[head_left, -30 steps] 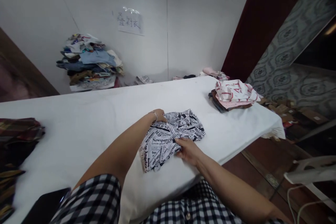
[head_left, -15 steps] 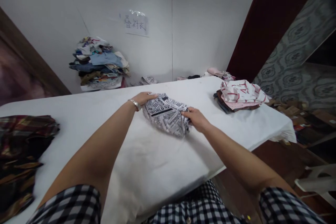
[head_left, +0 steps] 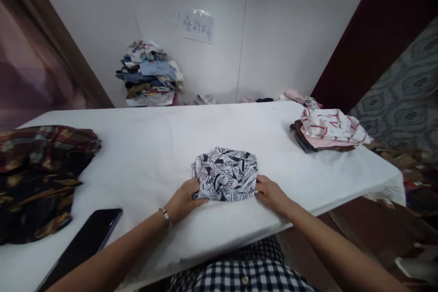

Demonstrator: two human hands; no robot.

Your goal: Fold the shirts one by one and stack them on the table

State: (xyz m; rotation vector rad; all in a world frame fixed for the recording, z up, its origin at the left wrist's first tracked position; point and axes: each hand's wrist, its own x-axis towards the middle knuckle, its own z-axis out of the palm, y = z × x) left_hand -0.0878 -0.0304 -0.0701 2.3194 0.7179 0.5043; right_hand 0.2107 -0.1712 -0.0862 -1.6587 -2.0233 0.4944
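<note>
A shirt with black-and-white newspaper print (head_left: 227, 173), folded into a small bundle with crumpled creases, lies on the white-covered table (head_left: 153, 146) in front of me. My left hand (head_left: 186, 198), with a bracelet at the wrist, is closed on its near left corner. At the right edge, my right hand (head_left: 271, 194) pinches the cloth, with some fingertips hidden under it.
A folded stack topped by a white-and-red shirt (head_left: 333, 127) sits at the table's right end. Dark plaid and patterned clothes (head_left: 44, 169) lie at the left, near a black phone (head_left: 85, 242). Behind the table rises a clothes pile (head_left: 150, 75), beside a wall sign (head_left: 196, 26).
The newspaper-print shirt has come closer to me and now rests flat on the table. Both hands have moved to its near corners. The view has shifted, bringing the phone into sight.
</note>
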